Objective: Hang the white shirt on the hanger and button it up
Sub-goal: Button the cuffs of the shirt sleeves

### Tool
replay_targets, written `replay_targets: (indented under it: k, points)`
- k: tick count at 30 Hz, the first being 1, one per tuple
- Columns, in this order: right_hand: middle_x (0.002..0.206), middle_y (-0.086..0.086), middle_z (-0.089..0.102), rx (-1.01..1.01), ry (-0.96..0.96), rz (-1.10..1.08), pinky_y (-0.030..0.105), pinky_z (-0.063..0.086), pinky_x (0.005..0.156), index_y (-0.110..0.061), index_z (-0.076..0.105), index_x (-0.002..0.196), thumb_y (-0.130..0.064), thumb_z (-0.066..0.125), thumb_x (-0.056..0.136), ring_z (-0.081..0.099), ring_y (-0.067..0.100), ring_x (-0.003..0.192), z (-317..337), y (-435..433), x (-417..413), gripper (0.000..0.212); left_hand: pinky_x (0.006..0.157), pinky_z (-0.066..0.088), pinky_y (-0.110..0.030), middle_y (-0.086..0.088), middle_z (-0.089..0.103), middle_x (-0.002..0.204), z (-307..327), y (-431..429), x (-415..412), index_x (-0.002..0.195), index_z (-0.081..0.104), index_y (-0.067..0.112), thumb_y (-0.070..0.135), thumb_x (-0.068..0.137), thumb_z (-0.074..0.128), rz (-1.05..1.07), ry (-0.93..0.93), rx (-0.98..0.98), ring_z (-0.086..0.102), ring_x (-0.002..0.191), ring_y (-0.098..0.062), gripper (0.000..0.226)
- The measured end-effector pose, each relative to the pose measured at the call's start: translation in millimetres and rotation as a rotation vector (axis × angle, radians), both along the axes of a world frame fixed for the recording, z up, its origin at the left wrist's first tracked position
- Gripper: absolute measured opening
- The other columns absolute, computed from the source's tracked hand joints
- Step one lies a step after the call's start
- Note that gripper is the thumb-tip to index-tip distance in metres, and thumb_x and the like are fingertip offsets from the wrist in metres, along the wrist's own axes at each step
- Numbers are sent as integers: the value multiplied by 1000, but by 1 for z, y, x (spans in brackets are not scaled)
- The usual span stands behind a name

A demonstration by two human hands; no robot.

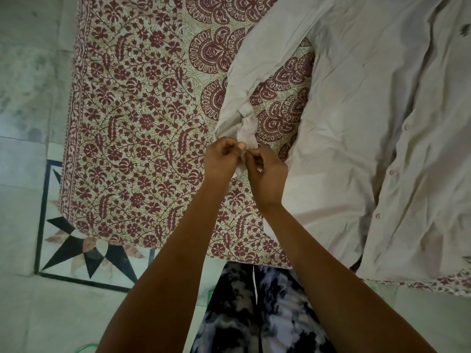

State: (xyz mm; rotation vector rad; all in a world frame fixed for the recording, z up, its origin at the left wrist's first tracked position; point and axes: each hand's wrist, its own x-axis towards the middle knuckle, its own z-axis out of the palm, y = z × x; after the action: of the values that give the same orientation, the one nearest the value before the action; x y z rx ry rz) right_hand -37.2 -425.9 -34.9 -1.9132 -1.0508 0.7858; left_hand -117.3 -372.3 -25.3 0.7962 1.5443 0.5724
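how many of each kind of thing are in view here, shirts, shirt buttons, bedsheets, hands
white shirt: 1
shirt buttons that show along the front, the top one, the middle one, the bottom one: 3
patterned bedsheet: 1
hands, left hand and right hand, both pinching the sleeve cuff: 2
total: 7

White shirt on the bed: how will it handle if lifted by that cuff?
Likely floppy: the white shirt lies creased all over, its sleeve bunched where both hands pinch the cuff. Probably light, thin fabric. It would likely drape and trail across the patterned bedspread rather than hold shape.

Both hands, left (221, 159) and right (266, 171), fingertips pinched together, forearms outstretched.
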Motion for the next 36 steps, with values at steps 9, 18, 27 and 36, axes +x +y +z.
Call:
replay_targets:
  k: [9, 18, 27, 36]
  points:
    - [83, 10, 69, 43, -8, -20, 26, 53, 68, -1, 65, 89, -12, 58, 89, 64, 17, 73, -1, 0, -4, 13, 47, 50, -17, -4, 59, 62, 8, -1, 5, 74, 57, 9, 3, 90, 55, 233, -208, -207, 57, 54, -11, 18]
    - [78, 11, 64, 52, -251, 142, 39, 48, 53, -3, 62, 83, -9, 57, 88, 60, 23, 65, -10, -4, 5, 10, 65, 55, -22, -6, 61, 69, 10, -1, 3, 75, 58, 8, 5, 87, 61, 145, -187, -256, 60, 63, -13, 12]
    - [80, 12, 64, 56, -104, 39, 22, 45, 63, 0, 61, 81, -6, 57, 87, 53, 7, 72, -9, -4, -3, 10, 45, 39, -15, -3, 51, 64, 5, -5, 3, 71, 54, 11, 2, 87, 58, 313, -271, -343, 42, 50, -8, 20]
    - [82, 8, 68, 20, 61, -67, 32, 54, 68, -2, 64, 86, -12, 58, 87, 63, 17, 72, -7, -3, -10, 11, 34, 34, -12, 1, 45, 56, 2, -6, 3, 77, 53, 10, 2, 91, 52, 429, -357, -383, 35, 32, -1, 16]
